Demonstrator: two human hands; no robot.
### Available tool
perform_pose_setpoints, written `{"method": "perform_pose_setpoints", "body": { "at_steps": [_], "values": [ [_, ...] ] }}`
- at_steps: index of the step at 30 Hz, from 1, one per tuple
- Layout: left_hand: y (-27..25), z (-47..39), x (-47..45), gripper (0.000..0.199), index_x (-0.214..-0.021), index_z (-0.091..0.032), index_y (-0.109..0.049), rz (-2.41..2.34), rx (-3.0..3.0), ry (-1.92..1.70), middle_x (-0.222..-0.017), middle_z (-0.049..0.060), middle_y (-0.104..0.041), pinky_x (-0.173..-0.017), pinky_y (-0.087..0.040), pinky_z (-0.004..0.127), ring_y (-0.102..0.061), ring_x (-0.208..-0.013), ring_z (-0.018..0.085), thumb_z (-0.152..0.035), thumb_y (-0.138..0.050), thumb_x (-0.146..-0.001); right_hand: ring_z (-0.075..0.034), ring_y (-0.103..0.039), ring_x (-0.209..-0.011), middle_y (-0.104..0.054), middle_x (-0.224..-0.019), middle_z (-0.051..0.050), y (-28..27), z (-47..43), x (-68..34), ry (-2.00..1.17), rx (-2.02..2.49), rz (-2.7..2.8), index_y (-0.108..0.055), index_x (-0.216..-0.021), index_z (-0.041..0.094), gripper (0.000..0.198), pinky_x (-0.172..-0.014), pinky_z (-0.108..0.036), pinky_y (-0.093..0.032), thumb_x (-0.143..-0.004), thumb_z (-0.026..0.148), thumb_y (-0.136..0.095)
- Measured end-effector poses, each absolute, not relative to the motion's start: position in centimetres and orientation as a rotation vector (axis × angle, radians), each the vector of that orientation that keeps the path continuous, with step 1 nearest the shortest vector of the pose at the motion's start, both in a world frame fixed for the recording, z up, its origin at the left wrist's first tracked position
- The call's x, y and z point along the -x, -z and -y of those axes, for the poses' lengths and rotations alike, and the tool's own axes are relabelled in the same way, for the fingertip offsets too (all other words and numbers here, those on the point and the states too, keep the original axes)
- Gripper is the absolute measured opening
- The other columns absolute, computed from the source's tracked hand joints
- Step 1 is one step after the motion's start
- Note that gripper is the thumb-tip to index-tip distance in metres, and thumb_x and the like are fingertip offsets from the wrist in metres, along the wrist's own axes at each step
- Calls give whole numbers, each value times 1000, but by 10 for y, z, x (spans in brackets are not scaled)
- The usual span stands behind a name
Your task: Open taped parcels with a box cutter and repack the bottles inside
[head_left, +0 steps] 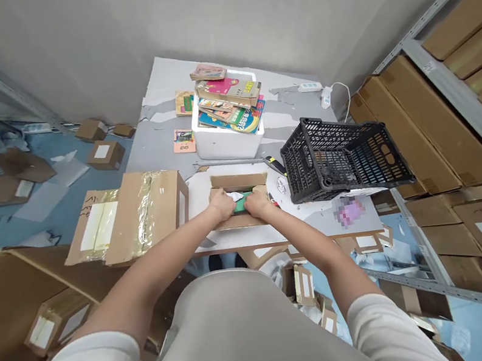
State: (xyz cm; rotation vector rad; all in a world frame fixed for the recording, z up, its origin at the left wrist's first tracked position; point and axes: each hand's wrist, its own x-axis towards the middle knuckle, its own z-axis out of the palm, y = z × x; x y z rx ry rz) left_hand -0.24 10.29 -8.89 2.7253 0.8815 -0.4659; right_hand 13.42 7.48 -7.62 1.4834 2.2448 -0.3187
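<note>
A small open cardboard box [239, 179] sits near the table's front edge with its flaps up. Inside it lies a flat green item [240, 204], partly hidden, so I cannot tell its kind. My left hand [223, 204] is in the left end of the box, its fingers curled against a piece of crumpled white paper [235, 195]. At the right end, my right hand [256, 203] is closed over the edge of the green item. A yellow-and-black utility knife [274, 165] lies just behind the box on the right.
Behind stands a white foam box [227, 141] heaped with books [231, 93]. A black plastic crate [342, 154] is on the right, and taped cartons [140, 216] on the left. Shelves of cartons [420, 119] flank the table [158, 126]; boxes and scraps litter the blue floor.
</note>
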Motion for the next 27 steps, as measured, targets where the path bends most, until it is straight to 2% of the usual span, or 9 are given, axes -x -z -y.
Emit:
{"method": "perform_pose_setpoints", "body": {
  "at_steps": [2, 4, 7, 9, 11, 14, 17, 21, 27],
  "values": [
    [92, -100, 5, 21, -84, -17, -74, -1035, -2755, 461, -89, 15, -72, -106, -12, 60, -59, -105, 36, -22, -54, -79, -30, -60, -103, -67, -105, -22, 77, -69, -138, 234, -1571, -2225, -72, -98, 8, 27, -98, -46, -36, -86, 5, -48],
    [92, -98, 20, 26, -96, -17, -74, -1224, -2816, 484, -101, 15, -71, -110, 5, 60, -49, -120, 39, -26, -57, -79, -32, -56, -110, -64, -111, -25, 76, -58, -154, 151, -1666, -2211, -69, -105, 6, 32, -102, -52, -30, -88, 3, -42],
    [93, -93, 51, 64, -127, -7, -59, -1434, -2803, 457, -131, 22, -56, -112, 15, 54, -32, -135, 41, -48, -59, -77, -32, -54, -111, -63, -114, -25, 74, -41, -188, 92, -1766, -2196, -63, -116, 5, 37, -102, -53, -31, -89, 2, -38],
    [98, -89, 67, 92, -143, -4, -37, -1452, -2682, 384, -148, 25, -36, -111, 14, 59, -23, -140, 40, -65, -51, -76, -30, -52, -115, -60, -122, -23, 74, -31, -204, 81, -1784, -2217, -57, -126, 6, 40, -103, -52, -31, -91, 4, -37],
    [105, -84, 74, 114, -150, -4, -19, -1426, -2569, 345, -155, 24, -19, -108, 10, 66, -10, -143, 42, -78, -48, -68, -30, -44, -125, -50, -136, -22, 74, -27, -207, 59, -1778, -2258, -51, -131, 7, 42, -107, -52, -28, -92, 7, -36],
    [116, -74, 73, 136, -150, -1, -9, -1458, -2488, 333, -156, 26, -4, -109, 3, 67, 3, -144, 44, -84, -55, -52, -28, -43, -127, -51, -135, -21, 77, -34, -188, 90, -1697, -2293, -58, -123, 8, 38, -107, -48, -29, -93, 8, -34],
    [125, -65, 70, 142, -150, -1, -3, -1533, -2432, 278, -156, 26, 2, -110, -2, 66, 6, -144, 43, -84, -58, -50, -24, -57, -108, -62, -115, -19, 86, -55, -156, 192, -1606, -2245, -63, -112, 10, 35, -94, -40, -42, -92, 6, -34],
    [129, -60, 72, 139, -151, -6, 2, -1544, -2369, 197, -157, 23, 3, -111, -5, 64, 5, -145, 40, -82, -59, -52, -24, -60, -101, -61, -111, -23, 106, -78, -128, 211, -1629, -2126, -60, -114, 7, 35, -80, -36, -47, -89, 2, -36],
    [131, -61, 74, 139, -151, -6, 1, -1553, -2305, 142, -157, 23, 0, -112, -8, 64, 4, -145, 39, -79, -63, -51, -27, -55, -109, -56, -119, -23, 101, -80, -125, 152, -1586, -2146, -54, -121, 8, 35, -89, -42, -42, -88, 8, -45]
  ]
}}
